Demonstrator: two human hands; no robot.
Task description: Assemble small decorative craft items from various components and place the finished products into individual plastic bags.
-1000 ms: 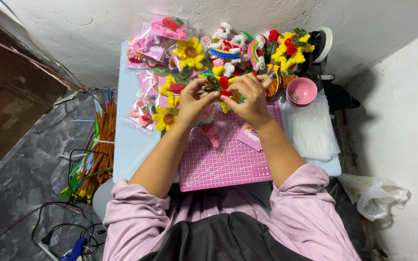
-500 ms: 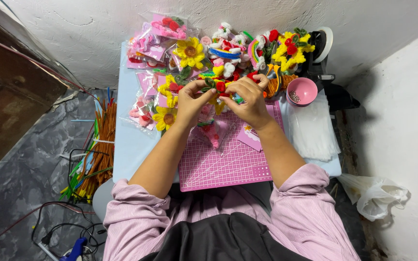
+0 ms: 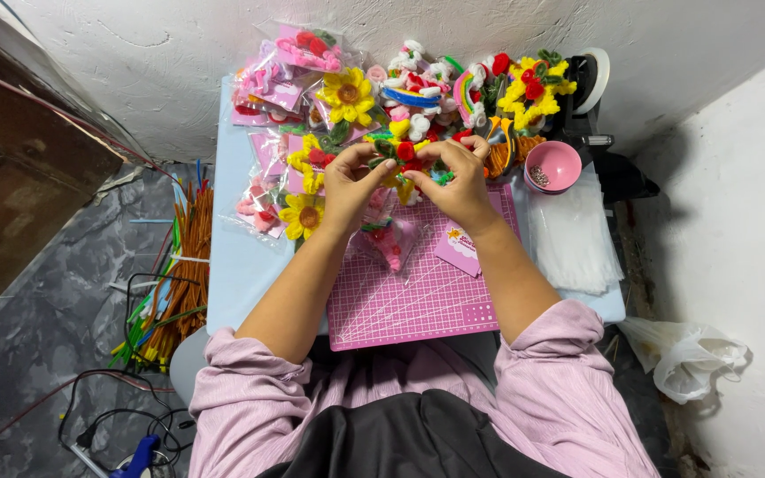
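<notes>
Fuzzy craft flowers on a matt pink mat

The red-and-yellow flower [image 3: 405,152] looks like fuzzy pipe-cleaner; the cutting mat [image 3: 422,288] is matt, gridded plastic; clear bags [image 3: 570,239] shine glossy; the pink bowl [image 3: 552,165] is smooth plastic; the wall [image 3: 179,53] is rough plaster; sleeves [image 3: 250,389] are soft cloth.

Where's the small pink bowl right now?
The pink bowl sits at the table's far right, just beyond the right hand, above the clear bags.

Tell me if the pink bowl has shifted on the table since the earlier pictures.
No. The pink bowl sits in the same spot as before, just off the far right corner of the pink cutting mat, beside the stack of clear bags.
</notes>
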